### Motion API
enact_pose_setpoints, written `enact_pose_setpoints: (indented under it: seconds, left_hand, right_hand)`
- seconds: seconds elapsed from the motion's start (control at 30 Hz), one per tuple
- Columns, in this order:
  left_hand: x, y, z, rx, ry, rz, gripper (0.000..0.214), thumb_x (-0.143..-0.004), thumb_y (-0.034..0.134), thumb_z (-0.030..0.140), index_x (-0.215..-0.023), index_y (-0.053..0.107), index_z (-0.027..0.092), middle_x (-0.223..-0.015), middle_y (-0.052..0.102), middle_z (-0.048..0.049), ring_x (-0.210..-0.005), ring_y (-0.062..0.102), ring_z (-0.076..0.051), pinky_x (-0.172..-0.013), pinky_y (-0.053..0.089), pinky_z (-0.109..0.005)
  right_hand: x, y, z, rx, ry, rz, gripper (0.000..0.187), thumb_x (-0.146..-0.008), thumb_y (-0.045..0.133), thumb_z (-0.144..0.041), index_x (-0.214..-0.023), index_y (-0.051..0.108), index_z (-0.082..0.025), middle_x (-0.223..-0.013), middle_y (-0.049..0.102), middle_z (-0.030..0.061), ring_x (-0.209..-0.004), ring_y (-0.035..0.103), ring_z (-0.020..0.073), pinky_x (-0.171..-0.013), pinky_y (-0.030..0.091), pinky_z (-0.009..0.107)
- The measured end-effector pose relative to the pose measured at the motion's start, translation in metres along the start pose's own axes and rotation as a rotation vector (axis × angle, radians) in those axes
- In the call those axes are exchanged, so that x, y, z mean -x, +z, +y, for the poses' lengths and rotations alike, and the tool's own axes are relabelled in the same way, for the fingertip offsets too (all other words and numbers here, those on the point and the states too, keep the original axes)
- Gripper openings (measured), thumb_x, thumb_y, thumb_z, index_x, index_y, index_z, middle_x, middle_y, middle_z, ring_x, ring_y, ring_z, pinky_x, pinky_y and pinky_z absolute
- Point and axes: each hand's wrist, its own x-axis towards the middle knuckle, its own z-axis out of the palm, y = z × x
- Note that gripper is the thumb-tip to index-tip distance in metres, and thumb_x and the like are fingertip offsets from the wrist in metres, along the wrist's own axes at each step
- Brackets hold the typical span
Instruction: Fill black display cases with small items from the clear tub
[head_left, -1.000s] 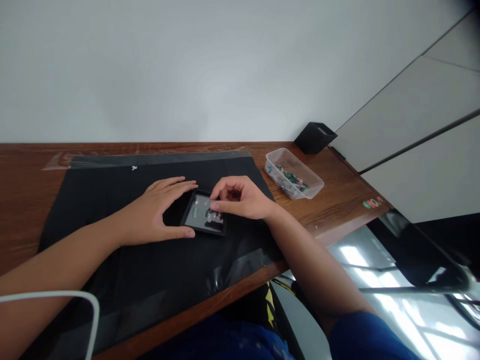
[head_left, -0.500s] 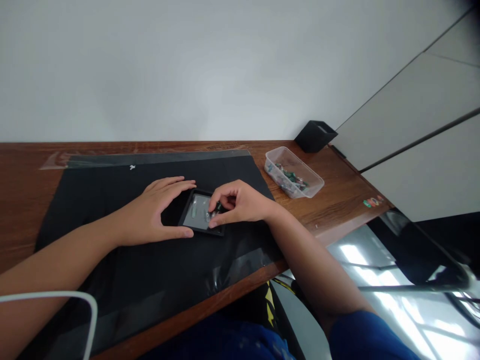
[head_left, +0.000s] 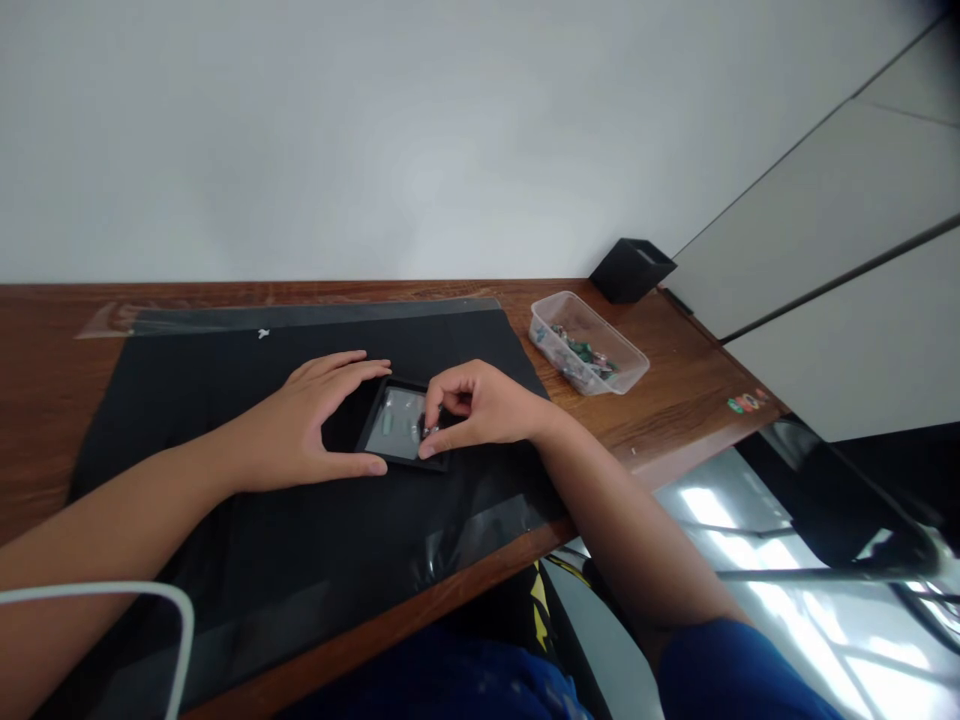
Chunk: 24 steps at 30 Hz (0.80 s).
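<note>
A plain pale wall stands behind a brown wooden desk, most of it covered by a black mat. Near the middle of the mat lies a small black tray with a grey floor, and a few small pieces rest in it, one of them green.

The left hand lies flat on the mat against the tray's left side: its fingers are spread wide, reaching along the far edge, while the thumb runs along the near edge, so the tray sits in the open crook between them. It grips nothing.

The right hand hovers over the tray's right part, its fingers curled and pinched together on a small piece just above the tray floor; the piece is too small to make out.

Well to the right, on bare wood, stands a clear tub holding small green and mixed parts. Beyond it, in the corner, is a black box.
</note>
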Motion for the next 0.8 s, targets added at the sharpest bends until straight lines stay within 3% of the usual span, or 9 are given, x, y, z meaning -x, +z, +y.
enact_pose_setpoints:
  seconds: [0.2,0.43,0.6,0.7,0.8]
  left_hand:
    - [0.000,0.000,0.002,0.016,-0.028,0.009,0.112,-0.069,0.075,0.083,-0.161,0.042,0.028,-0.168,0.041,-0.0141,-0.158,0.030,-0.045,-0.126,0.032,-0.062]
    - [-0.001,0.000,0.005,0.097,-0.037,0.066,0.109,-0.062,0.082,0.080,-0.151,0.052,0.024,-0.160,0.050,-0.0168,-0.153,0.037,-0.047,-0.125,0.030,-0.066]
    - [-0.001,0.000,0.002,0.124,-0.056,0.090,0.107,-0.058,0.087,0.073,-0.147,0.052,0.025,-0.155,0.053,-0.0166,-0.142,0.048,-0.047,-0.117,0.043,-0.063]
    - [-0.001,-0.001,0.005,0.150,-0.048,0.128,0.101,-0.062,0.087,0.069,-0.145,0.051,0.026,-0.148,0.059,-0.0143,-0.134,0.056,-0.045,-0.114,0.047,-0.061]
    - [-0.001,-0.002,0.007,0.178,-0.039,0.173,0.097,-0.062,0.088,0.066,-0.143,0.049,0.030,-0.147,0.060,-0.0123,-0.131,0.059,-0.043,-0.113,0.049,-0.058]
  right_hand:
    - [0.000,0.001,-0.003,-0.016,-0.032,0.028,0.043,-0.069,0.095,-0.040,-0.093,0.069,-0.014,-0.057,0.032,-0.0146,-0.052,0.026,0.0047,-0.054,0.022,0.022]
    - [-0.002,-0.003,0.002,0.039,-0.039,0.234,0.033,-0.084,0.082,-0.042,-0.095,0.066,-0.015,-0.061,0.040,-0.0112,-0.054,0.033,0.0061,-0.055,0.028,0.023]
    - [-0.002,-0.008,0.008,0.202,0.032,0.327,0.049,-0.081,0.084,-0.044,-0.117,0.064,-0.019,-0.098,0.060,-0.0004,-0.070,0.046,0.0085,-0.063,0.040,0.024]
    - [-0.001,-0.010,0.008,0.171,0.114,0.310,0.062,-0.080,0.084,-0.045,-0.128,0.058,-0.019,-0.113,0.062,0.0034,-0.073,0.049,0.0085,-0.066,0.044,0.025]
    - [0.000,-0.010,0.005,0.019,0.193,0.206,0.064,-0.080,0.084,-0.045,-0.131,0.055,-0.017,-0.104,0.066,0.0022,-0.067,0.049,0.0073,-0.062,0.043,0.024]
